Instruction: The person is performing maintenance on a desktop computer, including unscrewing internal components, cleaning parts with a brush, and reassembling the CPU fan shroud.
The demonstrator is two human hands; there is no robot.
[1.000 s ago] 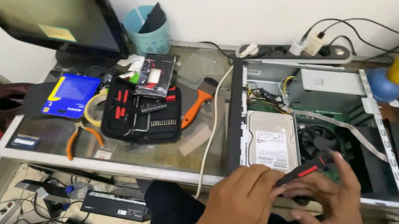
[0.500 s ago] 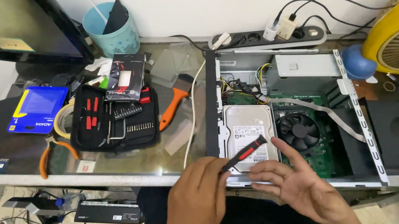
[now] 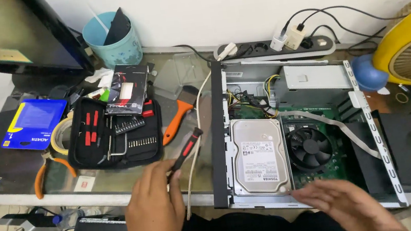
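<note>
While the left hand (image 3: pixel 155 209) grips a red-and-black screwdriver (image 3: pixel 185 153) by its lower end, the tool slants up and to the right above the near edge of the glass tabletop (image 3: pixel 180 74), just left of the open computer case (image 3: pixel 372 127). The right hand (image 3: pixel 347 205) lies open, fingers spread flat, on the near rim of the case, just beside the silver hard drive (image 3: pixel 259 158). Right of the drive sits a black cooling fan (image 3: pixel 311 146). Left of the screwdriver lies an open black tool kit (image 3: pixel 115 136), with an orange-handled brush (image 3: pixel 180 116) between kit and case. A power strip (image 3: pixel 280 47) lies at the far edge.
</note>
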